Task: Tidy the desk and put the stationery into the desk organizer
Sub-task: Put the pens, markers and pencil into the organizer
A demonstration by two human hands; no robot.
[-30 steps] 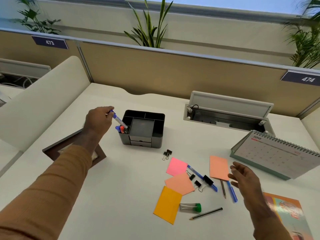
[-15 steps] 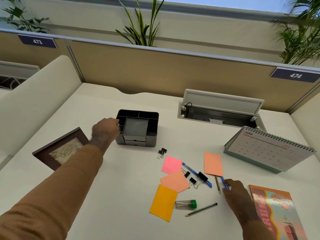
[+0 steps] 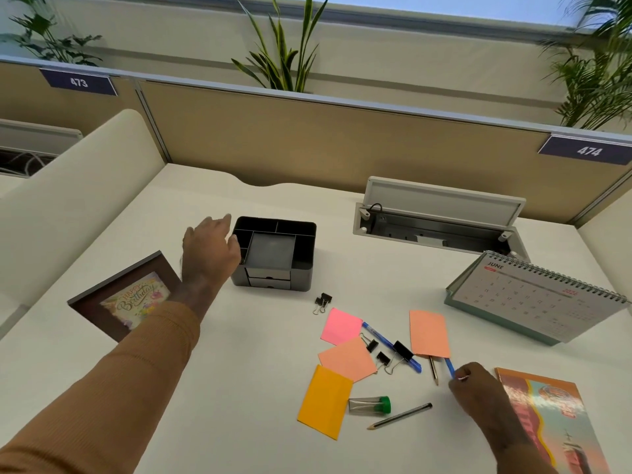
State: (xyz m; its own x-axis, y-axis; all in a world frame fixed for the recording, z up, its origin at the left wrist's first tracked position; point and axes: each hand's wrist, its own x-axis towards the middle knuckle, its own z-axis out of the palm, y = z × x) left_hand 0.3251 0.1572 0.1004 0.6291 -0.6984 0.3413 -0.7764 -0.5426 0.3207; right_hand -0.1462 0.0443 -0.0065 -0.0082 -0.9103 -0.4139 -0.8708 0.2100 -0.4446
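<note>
A black desk organizer [image 3: 301,234] stands mid-desk. My left hand [image 3: 208,248] hovers at its left edge, fingers spread, holding nothing. My right hand [image 3: 478,388] pinches the lower end of a blue pen [image 3: 449,367] that pokes out from under a salmon note [image 3: 429,333]. Loose stationery lies between: a pink note [image 3: 342,326], a second salmon note [image 3: 347,360], an orange note [image 3: 325,401], another blue pen [image 3: 383,338], binder clips [image 3: 400,352], a clip pair [image 3: 322,302], a brown pencil [image 3: 433,370], a dark pencil [image 3: 400,416] and a green-capped tube [image 3: 371,405].
A framed birthday card [image 3: 133,299] lies left, partly under my left forearm. A desk calendar [image 3: 533,299] stands right, and a colourful booklet [image 3: 554,422] lies near the right front. An open cable hatch [image 3: 437,220] sits at the back. Partition walls enclose the desk.
My left hand dropped the marker into the organizer and opened beside it. My right hand reached down to the blue pen under the salmon note and closed its fingers on it.
</note>
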